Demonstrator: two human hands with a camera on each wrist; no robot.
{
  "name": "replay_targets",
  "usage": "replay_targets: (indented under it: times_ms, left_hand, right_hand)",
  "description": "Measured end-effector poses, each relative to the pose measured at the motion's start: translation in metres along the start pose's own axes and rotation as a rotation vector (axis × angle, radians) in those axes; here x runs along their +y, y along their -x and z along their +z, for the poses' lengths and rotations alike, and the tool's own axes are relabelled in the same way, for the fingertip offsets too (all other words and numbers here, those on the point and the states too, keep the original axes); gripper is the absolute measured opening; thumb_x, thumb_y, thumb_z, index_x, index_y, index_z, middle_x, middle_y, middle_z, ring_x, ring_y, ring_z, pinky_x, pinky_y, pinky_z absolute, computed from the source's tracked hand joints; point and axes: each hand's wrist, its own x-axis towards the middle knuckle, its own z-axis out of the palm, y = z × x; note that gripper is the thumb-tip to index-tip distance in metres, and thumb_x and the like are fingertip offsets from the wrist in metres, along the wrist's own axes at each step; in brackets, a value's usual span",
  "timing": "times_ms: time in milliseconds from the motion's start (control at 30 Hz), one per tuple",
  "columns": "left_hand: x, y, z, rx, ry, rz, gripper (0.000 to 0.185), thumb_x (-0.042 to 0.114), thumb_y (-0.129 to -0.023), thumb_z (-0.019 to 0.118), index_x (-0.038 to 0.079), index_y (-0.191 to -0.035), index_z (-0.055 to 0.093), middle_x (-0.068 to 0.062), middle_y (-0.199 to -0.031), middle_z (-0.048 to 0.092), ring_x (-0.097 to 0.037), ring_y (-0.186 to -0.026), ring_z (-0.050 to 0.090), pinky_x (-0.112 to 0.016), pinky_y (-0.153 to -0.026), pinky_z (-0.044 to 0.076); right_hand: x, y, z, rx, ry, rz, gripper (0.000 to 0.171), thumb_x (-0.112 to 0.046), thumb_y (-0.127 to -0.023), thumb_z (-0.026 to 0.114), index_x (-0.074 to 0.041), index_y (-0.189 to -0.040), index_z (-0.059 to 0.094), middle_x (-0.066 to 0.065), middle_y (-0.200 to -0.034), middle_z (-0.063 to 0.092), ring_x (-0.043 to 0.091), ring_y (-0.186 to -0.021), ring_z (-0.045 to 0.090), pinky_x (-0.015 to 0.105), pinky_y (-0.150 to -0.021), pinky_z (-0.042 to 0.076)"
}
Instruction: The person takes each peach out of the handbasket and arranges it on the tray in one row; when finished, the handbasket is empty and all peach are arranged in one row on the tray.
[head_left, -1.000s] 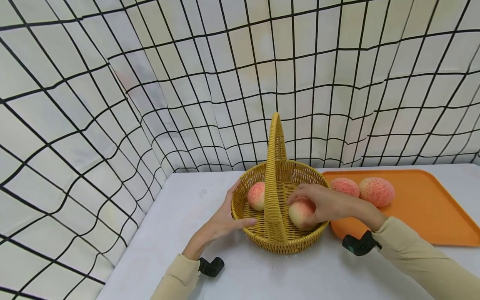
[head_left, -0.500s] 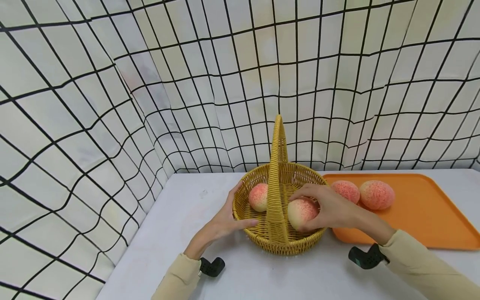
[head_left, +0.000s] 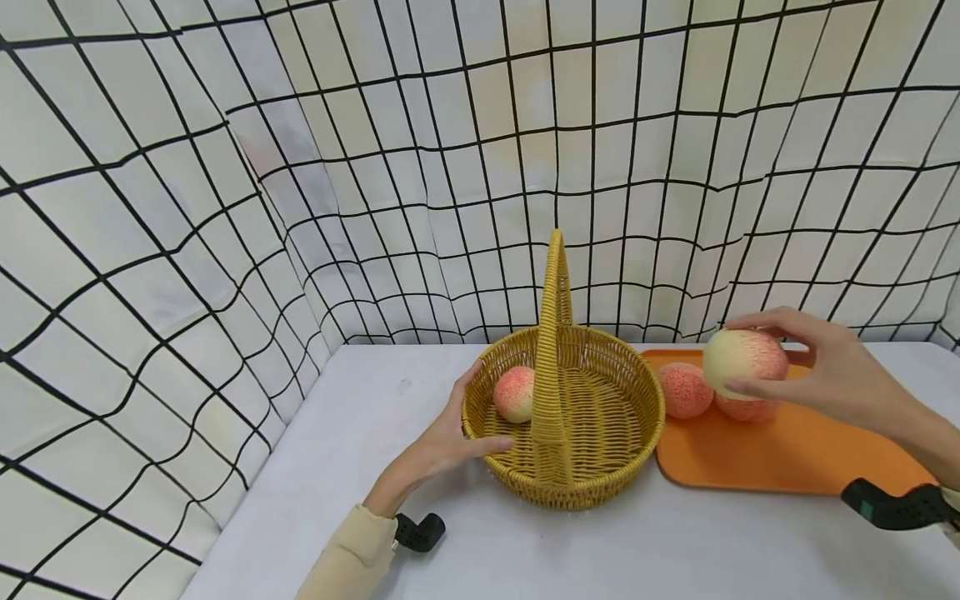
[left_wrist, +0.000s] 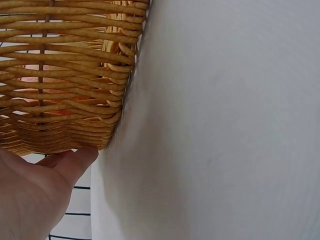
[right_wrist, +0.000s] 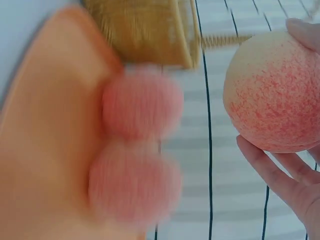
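Observation:
My right hand (head_left: 832,367) pinches a pale yellow and pink peach (head_left: 733,360), fingers above and thumb below. It is held raised over the orange tray (head_left: 817,458), in front of one of the two pink peaches there. Of these, the left peach (head_left: 686,390) shows nearly whole, the right peach (head_left: 750,410) only in part; both show blurred in the right wrist view. My left hand (head_left: 442,437) holds the left side of a yellow wicker basket (head_left: 600,417) with thumb and fingers spread around its wall. Inside the basket, left of the handle, lies another peach (head_left: 513,394).
The basket's tall arched handle (head_left: 552,358) rises across its middle. The tray sits just right of the basket on the white table (head_left: 570,550). A white sheet with a black grid (head_left: 480,167) stands behind and to the left.
My right hand has lifted the peach out of the basket's right side and carried it right, over the tray. My left hand stays at the basket.

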Motion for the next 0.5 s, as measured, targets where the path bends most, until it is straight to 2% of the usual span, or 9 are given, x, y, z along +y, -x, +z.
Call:
replay_targets:
  times_ms: [133, 300, 433, 500]
  left_hand:
    - [0.0, 0.0, -0.002, 0.003, -0.002, -0.004, 0.125, 0.047, -0.081, 0.089, 0.026, -0.169, 0.003, -0.011, -0.175, 0.008, -0.035, -0.159, 0.012, -0.062, -0.125, 0.017]
    - [0.0, 0.0, -0.003, -0.003, -0.003, -0.002, 0.125, 0.047, -0.081, 0.088, 0.025, -0.169, 0.003, -0.011, -0.175, 0.007, -0.036, -0.159, 0.012, -0.063, -0.125, 0.017]
    - [0.0, 0.0, -0.002, -0.007, -0.008, -0.003, 0.125, 0.048, -0.081, 0.088, 0.025, -0.169, 0.002, -0.011, -0.175, 0.007, -0.036, -0.159, 0.013, -0.062, -0.124, 0.018]
    - [0.0, 0.0, -0.002, -0.008, -0.004, -0.002, 0.125, 0.047, -0.081, 0.088, 0.025, -0.169, 0.002, -0.01, -0.175, 0.007, -0.034, -0.16, 0.013, -0.061, -0.125, 0.017]
  right_hand:
    - [0.03, 0.013, -0.023, 0.075, 0.088, 0.095, 0.062, -0.006, -0.076, 0.094, -0.005, -0.131, 0.064, -0.028, -0.121, 0.055, -0.008, -0.098, 0.049, -0.001, -0.077, 0.043]
    - [0.062, 0.03, -0.036, 0.093, 0.126, 0.241, 0.06, -0.015, -0.076, 0.096, -0.007, -0.126, 0.065, -0.039, -0.108, 0.052, -0.011, -0.088, 0.049, 0.004, -0.067, 0.045]
    - [0.085, 0.044, -0.035, 0.059, 0.147, 0.312, 0.059, -0.021, -0.076, 0.097, -0.01, -0.125, 0.066, -0.036, -0.105, 0.05, -0.009, -0.085, 0.048, 0.01, -0.062, 0.047]
    - [0.095, 0.048, -0.033, 0.034, 0.187, 0.348, 0.061, -0.027, -0.077, 0.097, -0.009, -0.125, 0.065, -0.023, -0.111, 0.055, -0.004, -0.085, 0.045, 0.013, -0.061, 0.047]
